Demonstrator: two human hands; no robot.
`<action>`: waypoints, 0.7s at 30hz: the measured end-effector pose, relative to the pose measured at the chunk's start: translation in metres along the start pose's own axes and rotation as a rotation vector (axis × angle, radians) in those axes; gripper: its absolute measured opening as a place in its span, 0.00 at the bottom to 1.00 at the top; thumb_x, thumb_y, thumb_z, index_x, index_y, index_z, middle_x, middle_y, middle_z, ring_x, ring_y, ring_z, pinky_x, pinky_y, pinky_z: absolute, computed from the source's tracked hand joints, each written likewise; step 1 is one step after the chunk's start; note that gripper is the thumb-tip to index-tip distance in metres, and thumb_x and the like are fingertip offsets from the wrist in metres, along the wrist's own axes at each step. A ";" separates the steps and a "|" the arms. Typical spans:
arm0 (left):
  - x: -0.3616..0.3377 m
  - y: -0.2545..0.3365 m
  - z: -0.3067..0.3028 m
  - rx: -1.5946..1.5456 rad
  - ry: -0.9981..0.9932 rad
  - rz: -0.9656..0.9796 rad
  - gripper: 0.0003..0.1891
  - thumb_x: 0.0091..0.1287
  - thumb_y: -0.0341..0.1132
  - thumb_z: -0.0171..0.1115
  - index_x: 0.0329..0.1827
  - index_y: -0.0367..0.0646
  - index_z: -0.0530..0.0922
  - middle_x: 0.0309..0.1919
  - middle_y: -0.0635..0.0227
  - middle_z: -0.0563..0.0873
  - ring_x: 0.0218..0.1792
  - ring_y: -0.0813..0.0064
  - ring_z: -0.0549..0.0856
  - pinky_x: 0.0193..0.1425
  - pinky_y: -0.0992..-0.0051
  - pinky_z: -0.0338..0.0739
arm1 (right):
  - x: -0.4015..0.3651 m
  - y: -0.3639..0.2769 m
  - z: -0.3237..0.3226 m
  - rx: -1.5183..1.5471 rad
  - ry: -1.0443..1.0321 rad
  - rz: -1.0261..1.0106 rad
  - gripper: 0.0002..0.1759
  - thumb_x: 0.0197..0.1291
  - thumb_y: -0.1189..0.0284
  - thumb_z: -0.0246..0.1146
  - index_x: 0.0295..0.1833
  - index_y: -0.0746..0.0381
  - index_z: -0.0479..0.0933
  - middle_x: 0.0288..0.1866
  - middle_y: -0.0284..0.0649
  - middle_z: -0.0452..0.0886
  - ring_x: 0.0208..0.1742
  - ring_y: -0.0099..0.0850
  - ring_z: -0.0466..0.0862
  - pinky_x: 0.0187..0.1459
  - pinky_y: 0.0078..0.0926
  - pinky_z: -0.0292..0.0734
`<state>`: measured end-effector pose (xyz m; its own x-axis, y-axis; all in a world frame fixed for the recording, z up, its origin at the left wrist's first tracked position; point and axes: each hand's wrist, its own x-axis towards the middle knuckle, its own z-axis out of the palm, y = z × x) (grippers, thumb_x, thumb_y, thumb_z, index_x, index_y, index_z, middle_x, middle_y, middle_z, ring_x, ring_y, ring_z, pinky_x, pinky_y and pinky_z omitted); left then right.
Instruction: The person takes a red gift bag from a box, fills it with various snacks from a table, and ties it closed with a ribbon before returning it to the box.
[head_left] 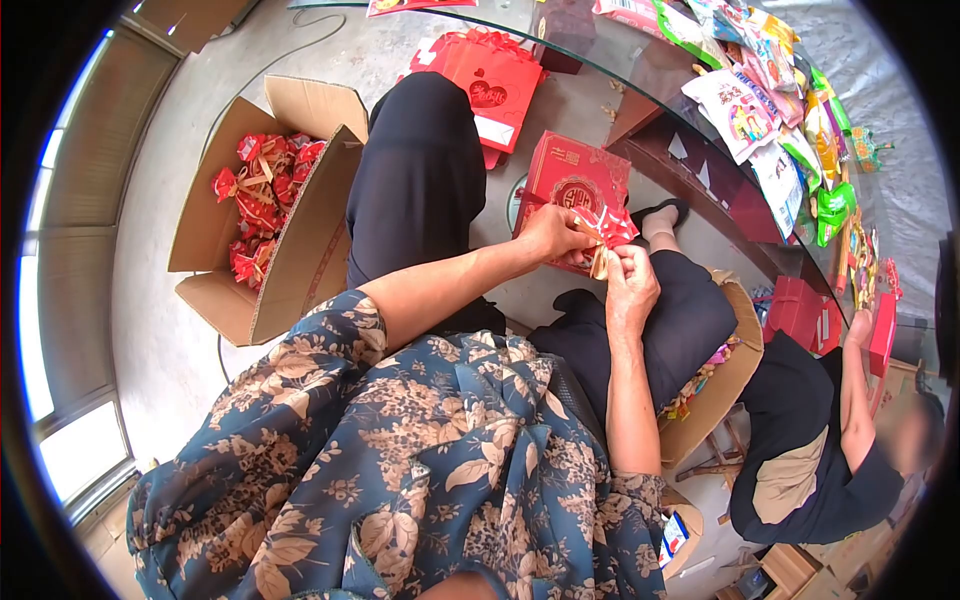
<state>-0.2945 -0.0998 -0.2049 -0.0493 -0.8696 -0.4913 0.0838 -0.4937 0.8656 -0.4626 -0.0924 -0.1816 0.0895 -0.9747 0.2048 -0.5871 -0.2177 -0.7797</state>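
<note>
Both my hands meet at a small red pouch [612, 226] with a gold ribbon, held just above a red gift box [575, 178] with an ornate round emblem. My left hand [556, 234] pinches the ribbon and the pouch's gathered neck from the left. From the right, my right hand [630, 282] has its fingers closed on the ribbon end below the pouch. The box lies beyond my hands, between my knees, and its near part is partly hidden by them.
An open cardboard box [290, 240] of red pouches stands left. Red gift bags [485, 85] lie ahead. A glass table [640, 70] bears snack packets [738, 112]. Another carton [715, 415] sits by my right leg; a co-worker [810, 450] is at the right.
</note>
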 end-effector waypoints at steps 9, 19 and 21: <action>0.012 -0.012 0.000 0.172 0.040 0.027 0.07 0.61 0.32 0.71 0.40 0.41 0.88 0.22 0.73 0.85 0.17 0.86 0.76 0.19 0.81 0.69 | 0.006 -0.002 0.003 -0.004 -0.028 0.061 0.08 0.57 0.72 0.69 0.36 0.63 0.77 0.25 0.37 0.79 0.25 0.30 0.78 0.31 0.32 0.74; 0.013 -0.015 0.002 0.074 0.004 0.031 0.10 0.60 0.26 0.64 0.43 0.42 0.88 0.23 0.74 0.83 0.18 0.86 0.74 0.20 0.80 0.67 | 0.007 -0.009 -0.001 -0.034 0.003 0.048 0.13 0.61 0.68 0.67 0.29 0.64 0.76 0.21 0.41 0.79 0.22 0.36 0.78 0.29 0.33 0.73; 0.010 -0.011 0.001 0.053 0.008 0.021 0.10 0.60 0.26 0.63 0.43 0.42 0.88 0.23 0.74 0.83 0.19 0.86 0.74 0.20 0.80 0.66 | 0.004 -0.019 -0.012 -0.147 -0.081 0.039 0.17 0.62 0.64 0.67 0.27 0.65 0.76 0.19 0.44 0.78 0.21 0.39 0.77 0.29 0.34 0.73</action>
<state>-0.2971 -0.1033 -0.2195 -0.0398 -0.8799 -0.4735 0.0317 -0.4747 0.8796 -0.4609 -0.0921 -0.1588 0.1260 -0.9844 0.1230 -0.7020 -0.1760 -0.6900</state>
